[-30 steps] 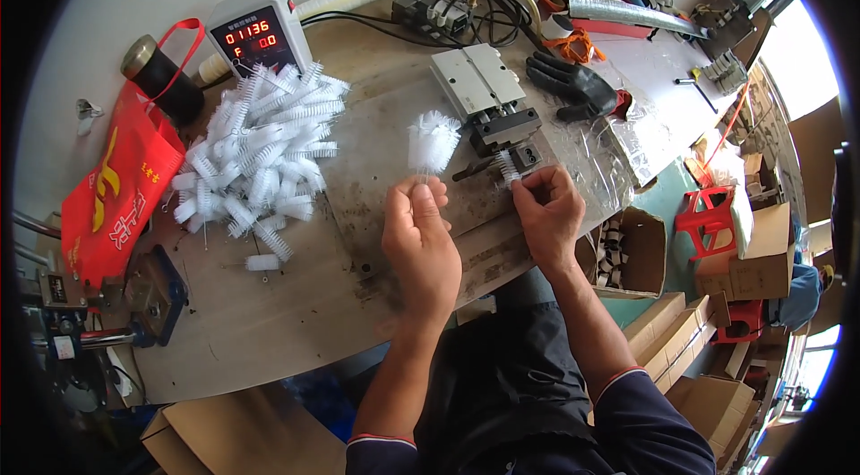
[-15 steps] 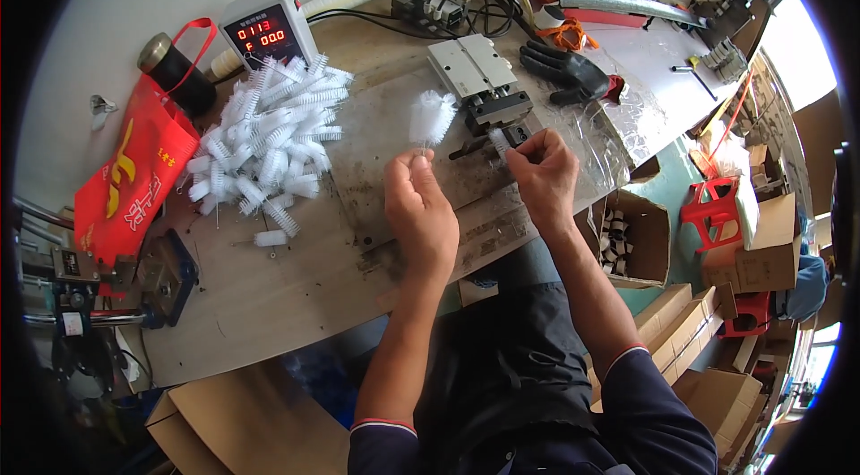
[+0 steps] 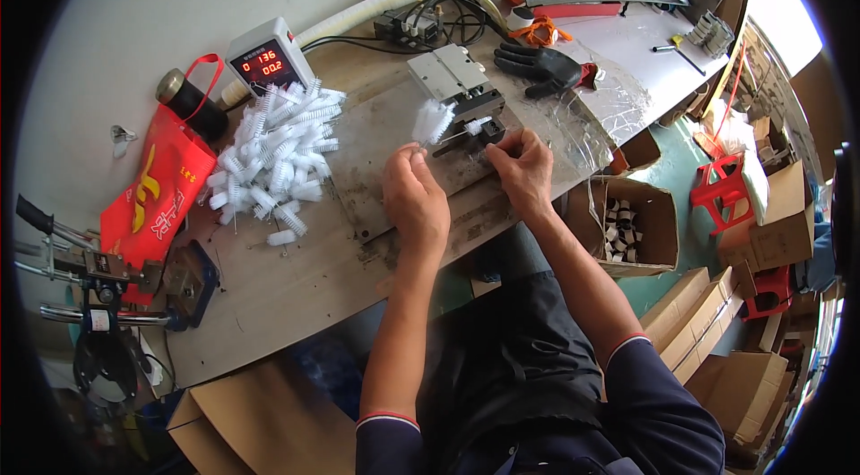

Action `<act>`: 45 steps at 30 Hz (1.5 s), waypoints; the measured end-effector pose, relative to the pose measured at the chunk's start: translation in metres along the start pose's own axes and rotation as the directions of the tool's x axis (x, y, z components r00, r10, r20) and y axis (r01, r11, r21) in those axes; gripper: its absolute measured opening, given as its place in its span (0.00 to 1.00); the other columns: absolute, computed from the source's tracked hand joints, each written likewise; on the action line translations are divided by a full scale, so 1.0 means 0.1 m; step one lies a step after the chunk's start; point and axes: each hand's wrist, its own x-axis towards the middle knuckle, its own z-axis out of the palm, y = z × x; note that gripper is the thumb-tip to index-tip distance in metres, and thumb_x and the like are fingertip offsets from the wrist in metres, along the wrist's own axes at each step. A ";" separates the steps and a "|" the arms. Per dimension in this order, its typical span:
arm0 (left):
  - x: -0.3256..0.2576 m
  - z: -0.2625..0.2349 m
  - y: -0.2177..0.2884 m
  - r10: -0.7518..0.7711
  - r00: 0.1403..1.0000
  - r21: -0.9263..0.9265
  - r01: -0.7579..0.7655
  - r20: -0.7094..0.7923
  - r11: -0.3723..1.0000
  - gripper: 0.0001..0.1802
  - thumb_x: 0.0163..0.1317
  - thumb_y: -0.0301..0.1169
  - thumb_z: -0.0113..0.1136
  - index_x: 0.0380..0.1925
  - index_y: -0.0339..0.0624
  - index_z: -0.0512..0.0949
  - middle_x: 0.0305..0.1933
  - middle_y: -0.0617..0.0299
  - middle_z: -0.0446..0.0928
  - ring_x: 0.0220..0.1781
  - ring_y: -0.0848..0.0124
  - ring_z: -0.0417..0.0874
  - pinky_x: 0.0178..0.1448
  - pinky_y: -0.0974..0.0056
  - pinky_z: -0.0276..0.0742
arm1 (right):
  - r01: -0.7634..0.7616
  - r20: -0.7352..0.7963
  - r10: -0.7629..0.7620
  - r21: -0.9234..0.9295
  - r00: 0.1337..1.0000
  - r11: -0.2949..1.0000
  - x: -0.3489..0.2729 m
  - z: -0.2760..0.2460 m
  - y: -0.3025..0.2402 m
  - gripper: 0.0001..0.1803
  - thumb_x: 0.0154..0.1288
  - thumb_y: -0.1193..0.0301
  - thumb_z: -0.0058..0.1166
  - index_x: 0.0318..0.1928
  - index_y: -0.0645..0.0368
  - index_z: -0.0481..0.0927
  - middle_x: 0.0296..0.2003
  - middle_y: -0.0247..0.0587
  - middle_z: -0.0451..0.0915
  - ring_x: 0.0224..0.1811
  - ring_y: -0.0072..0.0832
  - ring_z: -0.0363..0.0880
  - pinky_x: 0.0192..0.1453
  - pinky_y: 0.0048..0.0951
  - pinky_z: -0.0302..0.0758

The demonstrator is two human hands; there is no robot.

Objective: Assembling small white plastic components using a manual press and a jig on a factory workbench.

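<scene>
My left hand [image 3: 417,197] is closed, thumb against fingers, on the thin stem of a white bristle brush [image 3: 434,122], with its bristles pointing up; whether more than one brush is in it I cannot tell. My right hand [image 3: 523,172] has its fingertips pinched together beside a small black block [image 3: 491,131] at the front of a grey metal press [image 3: 450,72]. A small white brush [image 3: 477,126] lies against that block, just beyond the fingertips. What the right fingers hold is hidden. A heap of white brushes [image 3: 278,148] lies on the bench to the left.
A control box [image 3: 270,56] with red digits stands behind the heap, by a dark flask [image 3: 193,105] and a red bag [image 3: 157,193]. Clamp-like metal gear [image 3: 184,282] borders the left. A black glove [image 3: 542,69] lies right of the press; an open carton [image 3: 643,224] sits below the bench edge.
The small brush by my right hand now lies at the press's black block, a little away from my fingertips. The red digits have changed. My left hand still holds its brush; the view has shifted slightly.
</scene>
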 end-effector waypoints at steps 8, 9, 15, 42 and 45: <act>0.03 0.07 0.00 -0.118 0.993 -0.154 0.115 -0.007 0.981 0.14 0.81 0.34 0.47 0.51 0.36 0.78 0.47 0.56 0.86 0.43 0.63 0.87 0.48 0.58 0.82 | 0.062 -0.027 -0.061 0.075 0.998 0.995 -0.01 -0.02 0.13 0.11 0.59 0.71 0.67 0.32 0.64 0.79 0.24 0.33 0.79 0.28 0.20 0.75 0.35 0.28 0.75; 0.05 0.07 0.03 -0.147 0.989 -0.179 0.145 0.000 0.973 0.14 0.81 0.34 0.46 0.51 0.36 0.78 0.46 0.60 0.86 0.41 0.68 0.86 0.43 0.60 0.81 | 0.056 -0.023 -0.054 0.077 0.998 0.995 -0.02 -0.02 0.13 0.11 0.59 0.71 0.67 0.32 0.64 0.79 0.24 0.34 0.79 0.28 0.20 0.75 0.35 0.28 0.75; 0.11 0.11 0.21 -0.207 0.965 -0.176 0.234 0.162 0.956 0.13 0.80 0.34 0.46 0.47 0.36 0.77 0.45 0.54 0.86 0.36 0.64 0.85 0.45 0.58 0.81 | 0.055 -0.013 -0.054 0.125 0.998 0.991 0.01 -0.05 0.14 0.10 0.59 0.71 0.67 0.32 0.64 0.79 0.24 0.38 0.80 0.29 0.22 0.77 0.37 0.30 0.76; -0.42 -0.10 0.24 0.058 0.996 -0.236 -0.039 0.075 0.971 0.07 0.79 0.26 0.49 0.47 0.34 0.75 0.36 0.55 0.78 0.29 0.69 0.81 0.37 0.63 0.79 | -0.208 0.500 -0.166 0.608 0.850 0.766 0.08 -0.33 0.23 0.15 0.68 0.75 0.65 0.52 0.68 0.83 0.31 0.34 0.82 0.25 0.15 0.76 0.27 0.19 0.72; -0.46 -0.14 0.26 -0.022 0.994 -0.248 0.049 0.108 0.967 0.08 0.79 0.26 0.48 0.48 0.33 0.75 0.38 0.55 0.79 0.31 0.69 0.82 0.37 0.64 0.80 | -0.226 0.506 -0.180 0.639 0.844 0.736 0.08 -0.36 0.25 0.12 0.66 0.77 0.66 0.49 0.68 0.84 0.31 0.34 0.83 0.25 0.16 0.77 0.28 0.20 0.73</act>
